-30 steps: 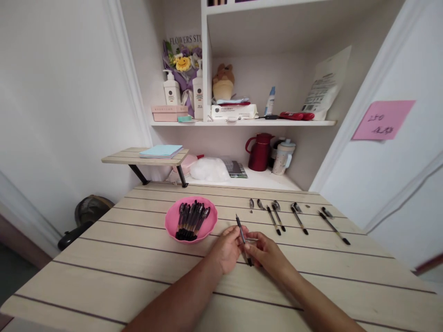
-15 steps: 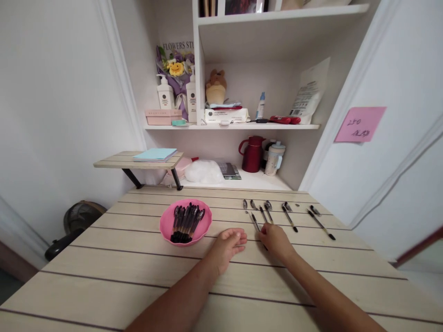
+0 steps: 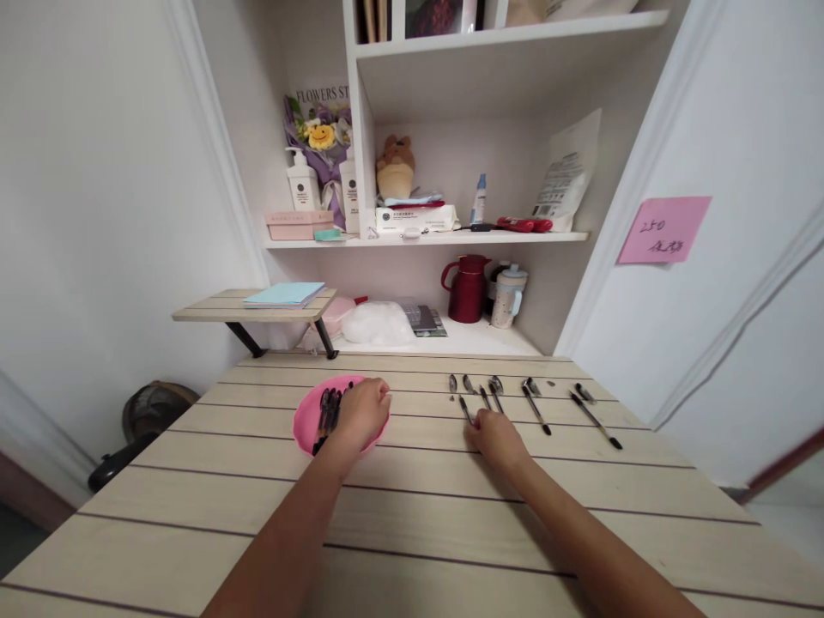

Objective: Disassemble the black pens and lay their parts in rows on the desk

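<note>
While the left hand [image 3: 362,412] arches over the pink bowl [image 3: 305,422], grip hidden, right hand [image 3: 498,438] low, pinching a pen [image 3: 465,410]

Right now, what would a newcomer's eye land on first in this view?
Probably the bright pink bowl of black pens on the left part of the table, with the left hand over its right side. Next, the right hand at a pen right of the bowl. Behind, the dark red jug stands out below the shelf.
</note>
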Demonstrator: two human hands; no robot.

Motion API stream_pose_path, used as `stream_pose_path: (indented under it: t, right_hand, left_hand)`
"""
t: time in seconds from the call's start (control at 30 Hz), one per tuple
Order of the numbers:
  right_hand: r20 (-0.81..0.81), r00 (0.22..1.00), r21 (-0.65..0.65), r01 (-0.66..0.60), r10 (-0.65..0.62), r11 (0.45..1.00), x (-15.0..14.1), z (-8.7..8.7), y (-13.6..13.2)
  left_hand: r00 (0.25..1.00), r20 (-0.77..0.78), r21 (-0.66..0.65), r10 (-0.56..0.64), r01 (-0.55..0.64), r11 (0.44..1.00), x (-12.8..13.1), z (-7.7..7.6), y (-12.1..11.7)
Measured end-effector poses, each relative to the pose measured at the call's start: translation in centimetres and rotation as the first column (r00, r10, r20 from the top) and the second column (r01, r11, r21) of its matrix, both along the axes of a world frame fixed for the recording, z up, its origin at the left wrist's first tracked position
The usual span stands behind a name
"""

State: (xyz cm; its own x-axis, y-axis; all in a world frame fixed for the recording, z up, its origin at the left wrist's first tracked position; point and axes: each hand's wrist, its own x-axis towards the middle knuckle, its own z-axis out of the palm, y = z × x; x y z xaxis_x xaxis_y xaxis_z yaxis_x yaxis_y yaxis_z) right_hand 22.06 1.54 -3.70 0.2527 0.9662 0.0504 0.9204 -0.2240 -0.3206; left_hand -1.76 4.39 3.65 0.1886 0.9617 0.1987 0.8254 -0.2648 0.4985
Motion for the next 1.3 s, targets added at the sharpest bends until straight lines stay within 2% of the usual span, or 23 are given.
stream_pose_path:
  t: [0.13,0.33,0.53,0.73,0.87,0.93,1.0,1.07,1.13,1.2,1.23,1.3]
  right_hand:
    - [0.007,1.000,0.003,-0.013,0.013,1.000,-0.1,0.1,-0.2]
    - [0.014,1.000,0.033,-0.021,0.021,0.999,0.4,0.1,-0.9]
    - [-0.020,0.997,0.090,-0.078,0.080,0.993,0.5,-0.1,-2.1]
    - [-0.111,0.978,0.114,-0.167,0.179,0.979,-1.6,-0.3,-3.2]
    - [-0.216,0.944,0.168,-0.214,0.248,0.962,-3.0,-0.3,-4.0]
    - [-0.323,0.906,0.209,-0.213,0.273,0.954,-3.6,-0.1,-4.2]
    - [-0.501,0.820,0.227,-0.183,0.276,0.957,-4.3,0.4,-4.3]
    - [-0.716,0.654,0.207,-0.132,0.242,0.969,-5.1,1.1,-4.3]
    - [-0.888,0.410,0.195,-0.075,0.209,0.978,-5.9,2.0,-4.2]
    - [-0.958,0.191,0.213,-0.018,0.212,0.977,-6.7,2.6,-4.1]
    - [-0.967,0.126,0.226,0.011,0.223,0.974,-7.0,2.8,-4.0]
    - [-0.966,0.089,0.247,0.069,0.241,0.966,-7.6,2.5,-3.8]
  left_hand:
    - [0.984,-0.137,-0.048,0.118,-0.125,0.991,-2.0,-0.5,0.2]
    - [0.948,-0.191,-0.088,0.254,-0.274,0.958,-4.0,-1.5,0.7]
    - [0.948,-0.191,-0.095,0.256,-0.277,0.956,-3.9,-1.9,0.9]
    - [0.951,-0.178,-0.087,0.254,-0.272,0.958,-2.1,-2.7,0.5]
    - [0.959,-0.151,-0.080,0.239,-0.253,0.964,-2.1,-2.2,0.1]
    - [0.967,-0.129,-0.066,0.221,-0.231,0.971,-2.1,-1.6,-0.2]
    - [0.985,-0.051,-0.062,0.163,-0.166,0.984,-1.6,-1.2,-0.9]
    - [0.984,0.172,-0.116,0.045,-0.026,0.993,-0.5,-1.4,-1.8]
    - [0.873,0.487,-0.213,-0.040,0.163,0.963,1.1,-2.2,-3.1]
    - [0.747,0.665,-0.286,-0.020,0.279,0.917,2.7,-3.4,-4.4]
    - [0.710,0.705,-0.302,-0.004,0.304,0.904,3.3,-4.0,-5.0]
    - [0.672,0.740,-0.317,0.019,0.324,0.892,4.1,-5.1,-5.9]
